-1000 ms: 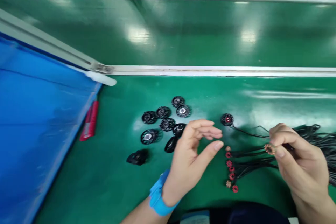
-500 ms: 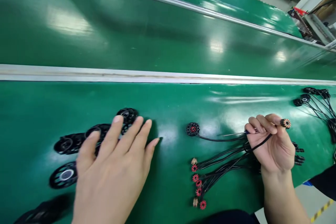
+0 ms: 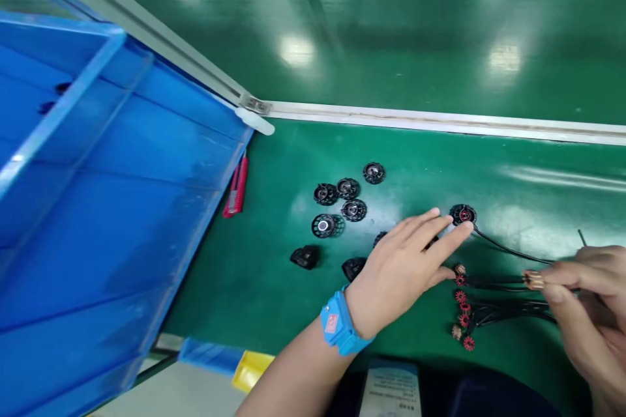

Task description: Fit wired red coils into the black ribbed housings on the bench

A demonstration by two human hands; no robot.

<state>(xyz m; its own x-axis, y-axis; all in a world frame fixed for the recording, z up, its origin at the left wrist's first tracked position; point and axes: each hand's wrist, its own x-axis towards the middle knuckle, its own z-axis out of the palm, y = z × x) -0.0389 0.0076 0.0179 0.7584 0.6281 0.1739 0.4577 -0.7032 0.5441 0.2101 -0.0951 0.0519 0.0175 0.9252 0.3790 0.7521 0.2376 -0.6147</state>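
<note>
My left hand [image 3: 408, 260], with a blue wrist strap [image 3: 340, 324], lies flat and open on the green belt. Its fingertips reach a black round housing with a red coil inside [image 3: 463, 214]. Several loose black fan housings [image 3: 342, 199] lie just left of it. My right hand [image 3: 584, 303] pinches a small copper-wound coil [image 3: 533, 280] on a black wire between thumb and forefinger. A bundle of red and copper coils on black wires [image 3: 462, 313] lies between the two hands.
A large blue plastic bin [image 3: 98, 195] fills the left side. A red tool [image 3: 236, 187] lies beside its edge. A metal rail [image 3: 440, 122] runs across the belt behind the parts. A yellow and blue object [image 3: 235, 365] sits at the near edge.
The view swung back left, bringing the blue bin in. My left hand moved off the black housings to the wired housing on the right. My right hand lowered with its coil.
</note>
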